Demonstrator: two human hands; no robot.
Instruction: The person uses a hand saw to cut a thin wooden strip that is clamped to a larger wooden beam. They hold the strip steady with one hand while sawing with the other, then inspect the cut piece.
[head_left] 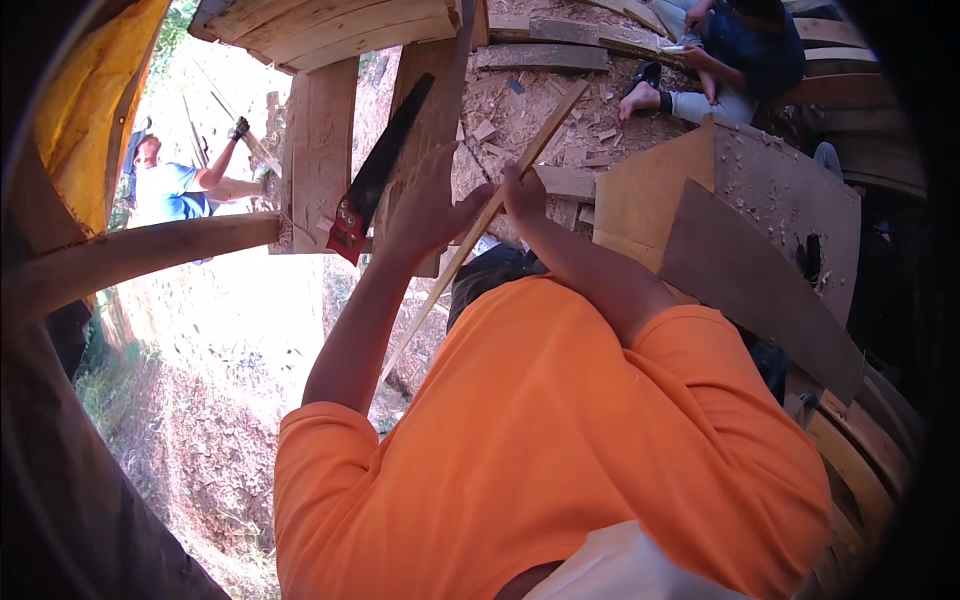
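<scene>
From my end, my right hand (523,194) has its fingers clenched round the strip (552,126), which slants in front of the orange shirt (560,430). My left hand (430,208) is released, fingers outstretched, thumb beside the strip; the saw (388,150) lies just left.

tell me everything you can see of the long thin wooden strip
The wooden strip is long and narrow, of what looks like bare, pale brown wood. It slants across the view, its lower end left of the orange shirt, its upper end up and to the right. The right hand grips it above its middle; the left hand is open beside it, with contact hard to tell.
</scene>
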